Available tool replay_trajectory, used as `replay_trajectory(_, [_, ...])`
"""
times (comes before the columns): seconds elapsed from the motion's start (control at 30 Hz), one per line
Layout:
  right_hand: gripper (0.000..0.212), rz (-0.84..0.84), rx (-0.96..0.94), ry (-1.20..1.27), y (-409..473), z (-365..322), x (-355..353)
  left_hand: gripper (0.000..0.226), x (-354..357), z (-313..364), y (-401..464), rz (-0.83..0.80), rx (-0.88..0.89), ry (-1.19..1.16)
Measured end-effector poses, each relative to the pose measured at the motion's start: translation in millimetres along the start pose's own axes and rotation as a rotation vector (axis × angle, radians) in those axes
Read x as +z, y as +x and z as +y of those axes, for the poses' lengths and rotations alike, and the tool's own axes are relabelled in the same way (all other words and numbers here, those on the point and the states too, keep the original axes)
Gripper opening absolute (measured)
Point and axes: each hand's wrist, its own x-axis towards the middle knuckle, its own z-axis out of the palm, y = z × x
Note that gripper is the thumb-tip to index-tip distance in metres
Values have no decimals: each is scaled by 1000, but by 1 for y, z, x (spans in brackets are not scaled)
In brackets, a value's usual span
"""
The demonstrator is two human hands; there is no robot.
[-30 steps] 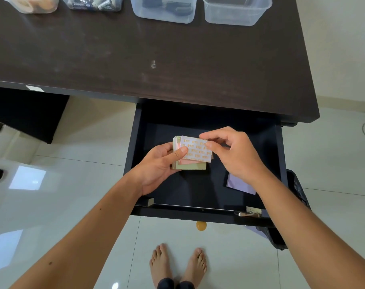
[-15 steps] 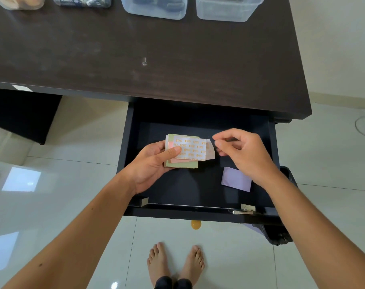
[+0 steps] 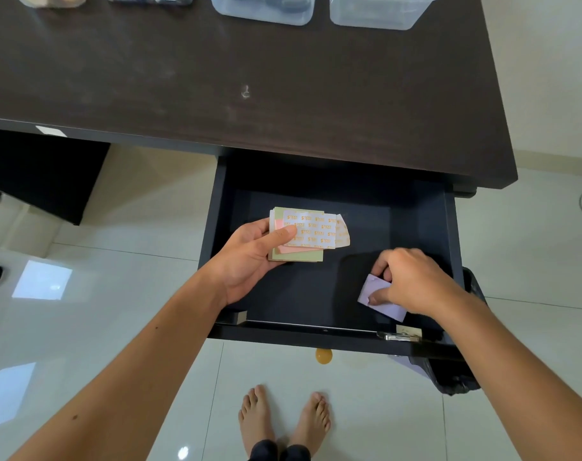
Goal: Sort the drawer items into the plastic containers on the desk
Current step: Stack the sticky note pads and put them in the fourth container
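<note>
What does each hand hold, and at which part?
Left hand grips the paper stack at its left edge. Right hand pinches the purple note's upper left corner.

Matt dark wood-look desk (image 3: pixel 283 78), clear plastic containers (image 3: pixel 379 15), paper notes (image 3: pixel 307 236), and glossy pale floor tiles (image 3: pixel 83 327) reflecting light.

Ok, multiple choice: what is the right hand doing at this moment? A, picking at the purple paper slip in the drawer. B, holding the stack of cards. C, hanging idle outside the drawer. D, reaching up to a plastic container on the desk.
A: the right hand is down in the drawer, its fingers curled on the purple paper slip, while the left hand holds the stack of cards.
</note>
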Motion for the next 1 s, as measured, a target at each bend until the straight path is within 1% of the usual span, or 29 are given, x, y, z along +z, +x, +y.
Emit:
replay_trajectory(0.07, [36,-6,-58,46,-3,-1,1,40,0,0,0,-2,2,2])
replay_trajectory(0.13, [28,-12,-123,147,-7,0,0,40,0,0,0,-3,6,14])
replay_trajectory(0.23, [22,-24,-174,369,-12,2,-5,40,-1,-1,1,-5,14,25])
replay_trajectory(0.3, [20,4,-192,583,-16,1,-13,39,-1,-1,1,-13,16,24])
replay_trajectory(0.4, [25,57,-248,890,-20,-4,-28,40,-2,0,1,-28,15,22])
replay_trajectory(0.5, [38,62,-322,1027,-20,-15,-43,43,-2,0,1,-41,22,13])
replay_trajectory(0.6, [43,67,-347,1042,-15,-27,-54,49,1,1,0,-69,32,-1])
replay_trajectory(0.77, [26,150,-288,1026,-3,-47,-59,52,5,8,-3,-109,61,-2])
replay_trajectory(0.9, [16,271,-253,1000,-2,-56,-58,55,6,15,-6,-90,85,10])
replay_trajectory(1.0, [15,365,-242,987,-6,-66,-58,60,8,19,-9,-79,98,7])
